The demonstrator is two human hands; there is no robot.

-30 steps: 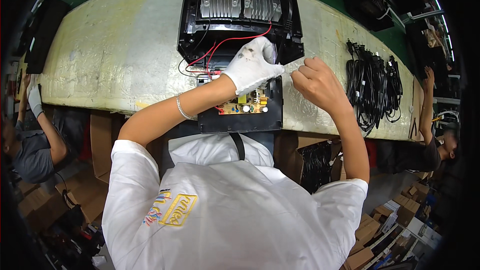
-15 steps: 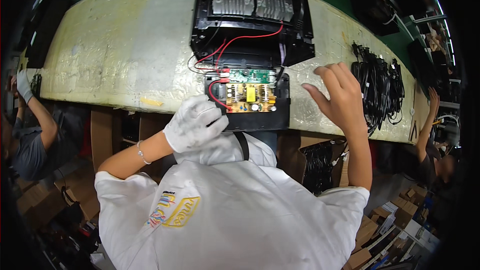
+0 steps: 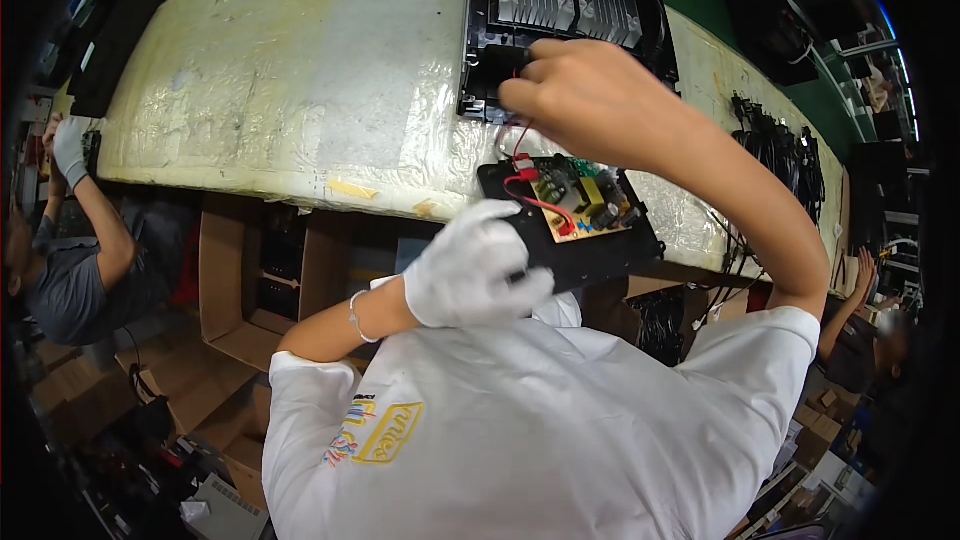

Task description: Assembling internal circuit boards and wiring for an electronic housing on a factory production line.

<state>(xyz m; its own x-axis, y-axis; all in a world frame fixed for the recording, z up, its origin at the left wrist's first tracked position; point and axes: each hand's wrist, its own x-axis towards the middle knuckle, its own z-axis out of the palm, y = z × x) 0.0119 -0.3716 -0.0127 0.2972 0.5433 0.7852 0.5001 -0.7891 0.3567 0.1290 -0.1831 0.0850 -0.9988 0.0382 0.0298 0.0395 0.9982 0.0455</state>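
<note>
My left hand (image 3: 475, 265), in a white glove, is at the near left edge of a black plastic panel (image 3: 610, 265). Its curled fingers are blurred, and whether they grip the panel cannot be made out. A circuit board (image 3: 585, 198) with a yellow transformer and red wires is mounted on the panel, which sits askew at the table's near edge. Bare and curled closed, my right hand (image 3: 575, 90) is over the near part of a black housing (image 3: 480, 70). A red wire (image 3: 521, 140) runs up toward its fingers, but the fingertips' contents are hidden. Finned metal heat sinks (image 3: 570, 2) fill the housing's far part.
Bundles of black cables (image 3: 785, 155) lie on the table (image 3: 300, 90) at the right. Below the near edge are a cardboard box (image 3: 230, 280) and more black cables (image 3: 655, 325). Another person (image 3: 75, 270) works at the left, and one more (image 3: 850, 340) at the right.
My right hand has swung left and away from me, over the housing. The panel with the board has turned askew. My left hand has shifted right along with the view.
</note>
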